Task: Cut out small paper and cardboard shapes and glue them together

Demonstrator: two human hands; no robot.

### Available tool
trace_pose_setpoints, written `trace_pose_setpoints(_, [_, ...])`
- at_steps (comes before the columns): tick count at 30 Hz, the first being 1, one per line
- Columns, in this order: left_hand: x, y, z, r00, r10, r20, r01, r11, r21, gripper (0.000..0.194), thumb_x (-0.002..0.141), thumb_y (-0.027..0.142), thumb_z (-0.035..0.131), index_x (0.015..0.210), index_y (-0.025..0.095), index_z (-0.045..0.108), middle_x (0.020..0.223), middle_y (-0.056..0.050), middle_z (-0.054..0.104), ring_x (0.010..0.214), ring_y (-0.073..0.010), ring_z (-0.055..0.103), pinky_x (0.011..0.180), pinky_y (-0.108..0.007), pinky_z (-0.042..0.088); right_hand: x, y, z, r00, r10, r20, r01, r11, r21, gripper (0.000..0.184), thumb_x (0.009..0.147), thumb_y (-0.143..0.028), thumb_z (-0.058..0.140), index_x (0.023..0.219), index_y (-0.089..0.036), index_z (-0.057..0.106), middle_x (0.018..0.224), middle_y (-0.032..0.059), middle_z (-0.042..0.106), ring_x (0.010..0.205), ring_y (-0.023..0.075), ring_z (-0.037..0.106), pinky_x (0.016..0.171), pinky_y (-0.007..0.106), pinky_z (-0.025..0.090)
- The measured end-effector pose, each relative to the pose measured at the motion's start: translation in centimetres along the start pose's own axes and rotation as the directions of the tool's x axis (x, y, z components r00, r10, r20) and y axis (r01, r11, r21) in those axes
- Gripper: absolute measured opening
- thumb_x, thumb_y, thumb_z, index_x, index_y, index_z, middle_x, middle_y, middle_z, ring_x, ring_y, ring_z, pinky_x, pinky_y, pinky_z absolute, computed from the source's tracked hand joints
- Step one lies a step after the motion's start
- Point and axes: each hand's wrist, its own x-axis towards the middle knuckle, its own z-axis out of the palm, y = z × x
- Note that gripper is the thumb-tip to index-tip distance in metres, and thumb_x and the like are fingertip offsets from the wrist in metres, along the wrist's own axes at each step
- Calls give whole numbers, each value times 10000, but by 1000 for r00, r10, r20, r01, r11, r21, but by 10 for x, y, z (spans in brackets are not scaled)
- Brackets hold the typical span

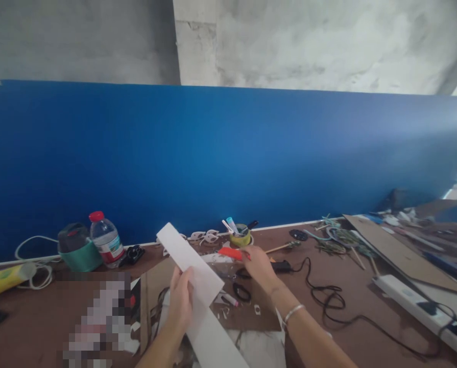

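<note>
Clutter all round the hands in the head view, and that's the main worry. The left hand [182,296] has its fingers closed on a long white strip [192,263], thumb on top, held at a slant above the middle of the bench [351,335]. A second white length runs off below it; can't tell if that's the same piece folded or another one. The right hand [259,266] is pinched around a slim orange-red tool [230,253], just beyond the strip's right side. Looks like a craft knife, but whether any blade is out is too blurry to call.

If it is a knife, the obvious risk is a slip: the strip looks held up off the surface on a one-handed grip, so sideways pressure could twist it and send the edge toward the left fingers. Thin stuff like that would probably bend too, giving a wonky line.

Next up, the black cord [360,316] snaking over to the power strip [408,301]. It's near the right forearm, so a careless sweep could snag it and drag the black-handled tool [282,266] along. Loose scraps [257,309] underneath could also stop the strip lying flat.
</note>
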Motion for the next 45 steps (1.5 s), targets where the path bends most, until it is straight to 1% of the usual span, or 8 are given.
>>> trace_pose_setpoints(5, [-6, 3, -2, 997, -37, 66, 33, 997, 64, 466, 711, 397, 698, 1123, 273, 521, 804, 26, 688, 577, -144, 643, 552, -248, 502, 24, 3, 15, 992, 15, 129, 9, 983, -181, 262, 709, -101, 578, 936, -164, 692, 1006, 151, 673, 1028, 311, 541, 895, 424, 341])
trace_pose_setpoints(11, [-9, 3, 5, 998, -6, -61, 11, 996, 87, 563, 742, 476, 666, 1248, 329, 469, 1201, -13, 629, 1007, -194, 631, 766, -245, 517, 26, 3, 12, 990, -71, 122, 90, 983, -163, 406, 789, -154, 513, 1188, -135, 586, 1202, 191, 559, 1098, 320, 502, 929, 459, 329])
trace_pose_setpoints(15, [-9, 2, 4, 998, 6, -69, 1, 994, 109, 549, 765, 426, 643, 1265, 312, 449, 1222, -27, 617, 1071, -209, 602, 829, -263, 498, 9, -2, 2, 998, -23, 53, 10, 970, 242, 421, 921, -285, 292, 1212, -148, 563, 954, 116, 632, 852, 220, 575, 776, 340, 436])
trace_pose_setpoints(18, [-11, 3, 5, 1000, 21, -15, -20, 995, 102, 588, 728, 284, 656, 1270, 276, 430, 1153, -41, 645, 1022, -219, 622, 837, -292, 497, -9, -9, 1, 976, 23, 215, -190, 564, 803, 434, 883, -468, 387, 1033, -154, 646, 649, 21, 575, 568, 155, 506, 555, 270, 415])
trace_pose_setpoints(21, [-11, 5, 6, 999, 43, -9, -42, 993, 112, 653, 664, 186, 666, 1269, 250, 426, 1133, -50, 647, 986, -225, 631, 833, -306, 497, -24, -15, 7, 960, -41, 278, -251, 322, 913, 308, 684, -320, 697, 947, -166, 652, 678, -8, 583, 580, 115, 500, 545, 219, 387])
trace_pose_setpoints(30, [-2, -7, 7, 996, 84, 0, -83, 988, 132, 582, 611, 234, 746, 1129, 189, 484, 1052, -90, 673, 952, -253, 642, 827, -338, 499, -35, -26, 24, 995, 96, -3, -52, 565, 823, 420, 759, -518, 599, 1009, -181, 598, 689, 8, 600, 574, 156, 522, 539, 262, 448])
trace_pose_setpoints(36, [-7, 2, 11, 998, 56, 39, -62, 985, 159, 571, 615, 291, 763, 1146, 186, 583, 1154, -104, 664, 1043, -281, 617, 865, -339, 488, -33, -18, 28, 985, 168, -31, -62, 520, 852, 350, 784, -519, 592, 859, -177, 582, 580, -44, 491, 417, 75, 364, 385, 197, 292])
trace_pose_setpoints(45, [-6, -8, 1, 934, 31, 357, -165, 921, 353, 523, 684, 242, 690, 1197, 173, 610, 1258, -112, 612, 1198, -312, 516, 1035, -408, 375, -36, -26, 19, 972, 217, -85, -41, 520, 853, 385, 686, -366, 731, 1006, -182, 621, 759, -18, 609, 642, 134, 517, 600, 225, 442])
